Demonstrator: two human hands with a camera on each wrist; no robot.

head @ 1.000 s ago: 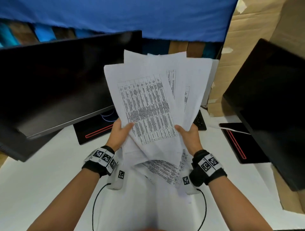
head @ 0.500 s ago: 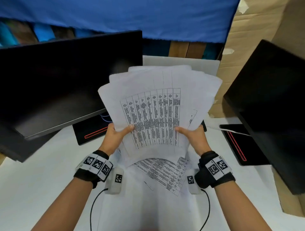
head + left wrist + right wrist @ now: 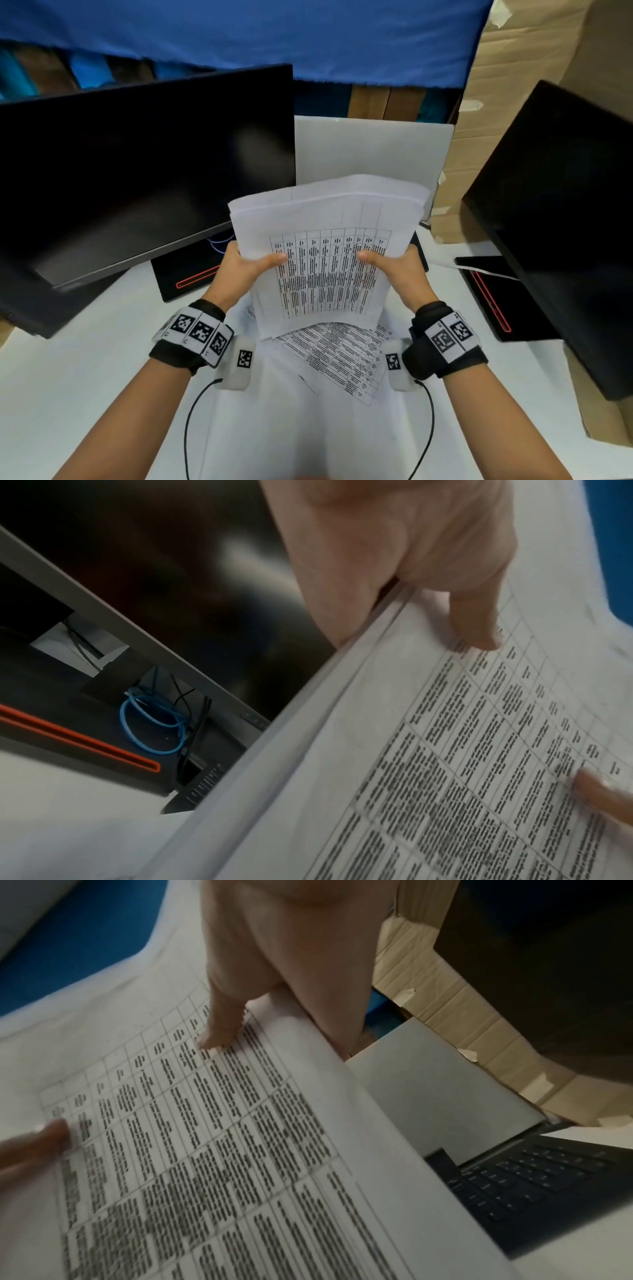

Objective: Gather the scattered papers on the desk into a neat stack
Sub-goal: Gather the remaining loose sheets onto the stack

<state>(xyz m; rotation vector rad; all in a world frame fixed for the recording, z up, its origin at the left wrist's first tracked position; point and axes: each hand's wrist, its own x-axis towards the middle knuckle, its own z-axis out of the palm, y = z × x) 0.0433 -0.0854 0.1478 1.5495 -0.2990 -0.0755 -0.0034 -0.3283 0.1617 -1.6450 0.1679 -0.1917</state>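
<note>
A bundle of white papers (image 3: 322, 246) printed with tables stands nearly upright above the desk, its edges almost aligned. My left hand (image 3: 245, 265) grips its left edge, thumb on the front sheet, fingers behind. My right hand (image 3: 394, 263) grips the right edge the same way. The left wrist view shows the stack's edge (image 3: 325, 723) under my left thumb (image 3: 476, 620). In the right wrist view my right thumb (image 3: 219, 1026) presses on the printed sheet (image 3: 240, 1137). Another printed sheet (image 3: 342, 356) lies flat on the desk (image 3: 85, 377) below the bundle.
A black monitor (image 3: 137, 171) leans at the left and another (image 3: 561, 222) at the right. An open laptop (image 3: 370, 150) stands behind the papers, its keyboard (image 3: 534, 1177) beside my right hand. Cardboard boxes (image 3: 513, 68) rise at the back right. Blue cloth (image 3: 239, 34) hangs behind.
The fanned sheets have come together into one nearly aligned bundle. Both hands have shifted to opposite side edges and the bundle has dropped lower, uncovering the laptop screen.
</note>
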